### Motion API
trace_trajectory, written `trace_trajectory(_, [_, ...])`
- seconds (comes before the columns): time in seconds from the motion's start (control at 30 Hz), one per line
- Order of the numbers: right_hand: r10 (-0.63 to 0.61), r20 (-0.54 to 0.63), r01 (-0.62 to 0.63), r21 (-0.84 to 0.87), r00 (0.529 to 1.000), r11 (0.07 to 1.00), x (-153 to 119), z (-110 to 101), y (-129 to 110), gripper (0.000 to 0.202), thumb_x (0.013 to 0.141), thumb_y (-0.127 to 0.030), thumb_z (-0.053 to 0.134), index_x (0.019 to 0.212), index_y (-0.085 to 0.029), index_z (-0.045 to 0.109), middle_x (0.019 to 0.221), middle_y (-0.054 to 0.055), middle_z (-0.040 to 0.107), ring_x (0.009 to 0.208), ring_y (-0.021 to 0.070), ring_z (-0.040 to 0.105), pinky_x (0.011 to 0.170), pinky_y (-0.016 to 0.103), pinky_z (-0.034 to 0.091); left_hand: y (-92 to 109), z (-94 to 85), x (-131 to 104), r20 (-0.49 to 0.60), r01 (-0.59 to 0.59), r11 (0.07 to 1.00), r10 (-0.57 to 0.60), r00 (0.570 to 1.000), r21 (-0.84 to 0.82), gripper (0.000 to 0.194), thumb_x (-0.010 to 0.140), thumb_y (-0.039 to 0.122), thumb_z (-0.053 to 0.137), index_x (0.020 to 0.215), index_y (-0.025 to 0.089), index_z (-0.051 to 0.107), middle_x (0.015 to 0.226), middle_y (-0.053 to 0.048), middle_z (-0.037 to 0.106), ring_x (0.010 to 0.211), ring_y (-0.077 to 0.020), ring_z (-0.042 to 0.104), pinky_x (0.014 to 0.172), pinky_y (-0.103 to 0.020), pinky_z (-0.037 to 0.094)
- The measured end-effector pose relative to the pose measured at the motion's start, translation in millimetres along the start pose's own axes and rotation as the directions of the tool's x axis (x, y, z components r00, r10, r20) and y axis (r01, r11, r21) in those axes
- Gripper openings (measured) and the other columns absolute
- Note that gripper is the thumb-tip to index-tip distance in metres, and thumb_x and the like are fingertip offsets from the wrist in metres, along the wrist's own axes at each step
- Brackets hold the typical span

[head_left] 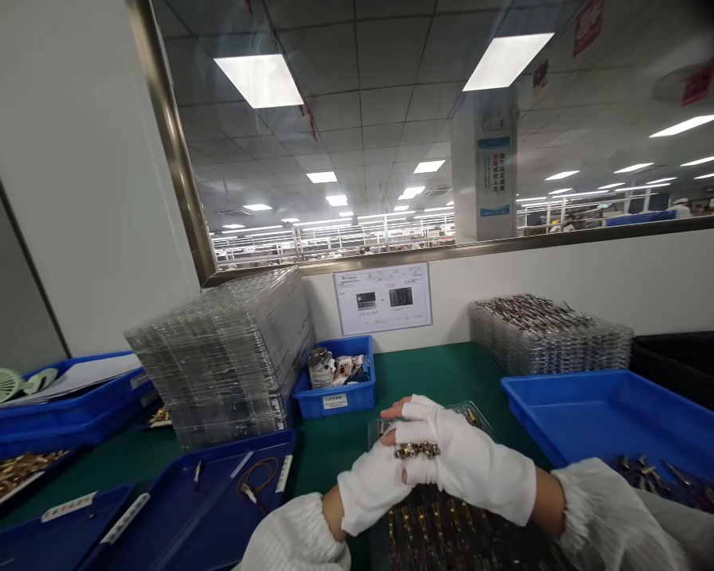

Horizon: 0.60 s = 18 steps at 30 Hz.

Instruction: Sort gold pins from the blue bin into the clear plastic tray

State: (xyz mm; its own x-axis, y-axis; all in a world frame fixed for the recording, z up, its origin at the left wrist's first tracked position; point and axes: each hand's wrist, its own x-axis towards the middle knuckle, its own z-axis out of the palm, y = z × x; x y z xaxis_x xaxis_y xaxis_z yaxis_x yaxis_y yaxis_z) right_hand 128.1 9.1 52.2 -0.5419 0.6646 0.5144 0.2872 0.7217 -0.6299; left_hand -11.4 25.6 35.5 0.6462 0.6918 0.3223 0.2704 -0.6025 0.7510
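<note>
Both hands wear white gloves that leave the fingertips bare, and they meet over a clear tray. A bunch of small brass-coloured metal parts shows its round ends between them. My right hand curls over the bunch from the right. Against its other side presses my left hand, its fingers partly hidden behind the right hand. Below lies the clear plastic tray, where rows of thin parts with metal ends are laid out; the forearms and hands cover some of it.
On the left rise stacked clear trays, behind a dark blue tray with a coiled wire. A small blue bin stands at the back. To the right are a blue tray with loose parts and stacked filled trays.
</note>
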Motion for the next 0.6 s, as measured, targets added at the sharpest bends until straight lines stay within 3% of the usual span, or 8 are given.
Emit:
trace_trajectory(0.27, [-0.051,0.041,0.053,-0.057,0.998,0.997,1,-3,-4,0.025,0.070,-0.030,0.053,0.094,-0.024,0.057,0.100,0.004,0.050,0.100,0.0184,0.042,0.085,0.033,0.036,4,1.9,3,0.028,-0.037,0.991,0.041,0.999,-0.128,0.027,0.072,0.013,0.038,0.096,0.017,0.051,0.093,-0.007,0.056,0.092,-0.0168,0.047,0.086,-0.032,0.033])
trace_trajectory(0.4, [-0.079,0.106,0.086,-0.069,0.991,0.994,1,-11,-14,0.014,0.072,-0.024,0.050,0.082,-0.021,0.060,0.095,0.004,0.052,0.102,0.0175,0.040,0.085,0.031,0.035,1,3.8,1,-0.094,-0.036,0.984,0.019,0.995,-0.175,0.025,0.068,0.013,0.046,0.092,0.017,0.050,0.095,-0.006,0.054,0.093,-0.0168,0.047,0.087,-0.032,0.033])
trace_trajectory(0.5, [-0.088,0.089,0.094,-0.057,0.992,0.994,0,-11,-15,0.008,0.072,-0.020,0.051,0.072,-0.019,0.059,0.095,0.003,0.052,0.099,0.0170,0.042,0.083,0.030,0.036,2,6.1,3,-0.112,0.005,0.977,-0.029,0.993,-0.214,0.013,0.064,0.014,0.052,0.078,0.016,0.054,0.082,-0.005,0.057,0.083,-0.0169,0.051,0.079,-0.030,0.039])
trace_trajectory(0.6, [-0.007,0.062,0.004,0.041,0.998,0.999,-4,-7,-10,0.010,0.074,-0.022,0.047,0.076,-0.020,0.056,0.103,0.003,0.048,0.074,0.0121,0.053,0.065,0.026,0.044,8,10.3,8,-0.054,0.074,0.944,-0.096,0.994,-0.321,0.003,0.065,0.018,0.053,0.066,0.016,0.055,0.063,-0.002,0.056,0.062,-0.0140,0.053,0.061,-0.027,0.044])
